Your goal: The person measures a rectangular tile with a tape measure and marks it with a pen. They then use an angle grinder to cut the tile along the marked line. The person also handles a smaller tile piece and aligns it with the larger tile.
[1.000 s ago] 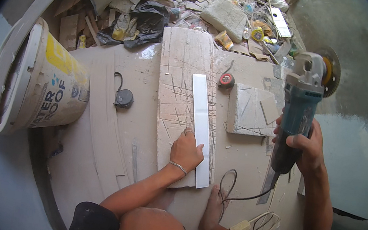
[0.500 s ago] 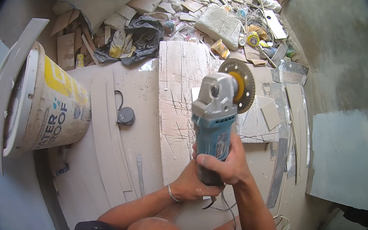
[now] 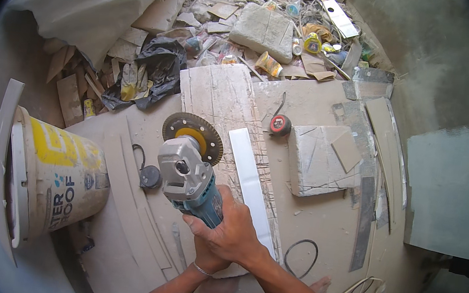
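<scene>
My right hand [image 3: 231, 224] is wrapped round the teal body of an angle grinder [image 3: 182, 169], with its grey head and toothed cutting disc pointing away from me. Below it, my left hand [image 3: 208, 258] closes on the rear end of the grinder; most of its fingers are hidden behind the right hand. The disc [image 3: 194, 136] hangs over the left edge of a long, scored pale slab [image 3: 215, 93]. On that slab lies a narrow white strip [image 3: 251, 179], just right of the grinder. Whether the disc spins cannot be told.
A dusty bucket [image 3: 81, 191] lies tilted at left, near a grey round thing with a strap [image 3: 150, 177]. To the right are a red-and-black tape measure [image 3: 280, 125], a pale block [image 3: 308, 175] and a black cable loop [image 3: 314, 260]. Rubble [image 3: 263, 30] covers the far end.
Both hands have swung the grinder left and lower, from over the slab's right side to its left edge. The white strip and the tape measure now show, where the grinder hid them before.
</scene>
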Available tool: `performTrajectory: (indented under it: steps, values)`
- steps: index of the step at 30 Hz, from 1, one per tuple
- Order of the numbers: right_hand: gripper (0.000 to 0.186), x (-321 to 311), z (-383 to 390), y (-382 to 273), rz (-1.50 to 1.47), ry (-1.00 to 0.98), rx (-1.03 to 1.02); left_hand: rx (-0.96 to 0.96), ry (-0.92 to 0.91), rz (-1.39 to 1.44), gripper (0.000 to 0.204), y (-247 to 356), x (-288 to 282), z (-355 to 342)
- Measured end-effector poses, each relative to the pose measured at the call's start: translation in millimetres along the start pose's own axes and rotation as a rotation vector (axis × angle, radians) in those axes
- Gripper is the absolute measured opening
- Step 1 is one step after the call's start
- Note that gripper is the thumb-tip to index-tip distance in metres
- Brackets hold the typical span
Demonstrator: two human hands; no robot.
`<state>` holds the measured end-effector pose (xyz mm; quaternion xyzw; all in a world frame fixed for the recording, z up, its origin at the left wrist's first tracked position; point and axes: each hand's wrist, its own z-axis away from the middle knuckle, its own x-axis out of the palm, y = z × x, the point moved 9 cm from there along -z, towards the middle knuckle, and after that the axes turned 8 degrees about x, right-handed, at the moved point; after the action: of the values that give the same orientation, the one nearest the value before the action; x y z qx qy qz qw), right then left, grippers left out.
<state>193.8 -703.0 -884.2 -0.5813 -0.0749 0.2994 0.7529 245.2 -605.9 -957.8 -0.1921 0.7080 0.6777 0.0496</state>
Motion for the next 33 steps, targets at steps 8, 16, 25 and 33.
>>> performTrajectory:
  steps: [8,16,25,33]
  values:
    - [0.07,-11.8,-6.0,-0.3,0.048,0.108,0.019,-0.086,0.015,0.064,0.057,-1.0,8.5,-7.7]
    - [0.07,-30.2,-1.2,9.8,0.033,0.129,0.036,-0.115,-0.135,0.219,0.056,-4.0,20.3,-11.6]
    - [0.067,-55.7,-20.8,49.2,0.047,0.198,0.139,-0.226,-0.605,0.357,0.058,-11.4,14.3,-55.1]
    - [0.062,-67.3,-49.6,57.5,0.126,0.333,0.209,-0.397,-0.147,0.526,0.06,-34.0,-17.6,-143.5]
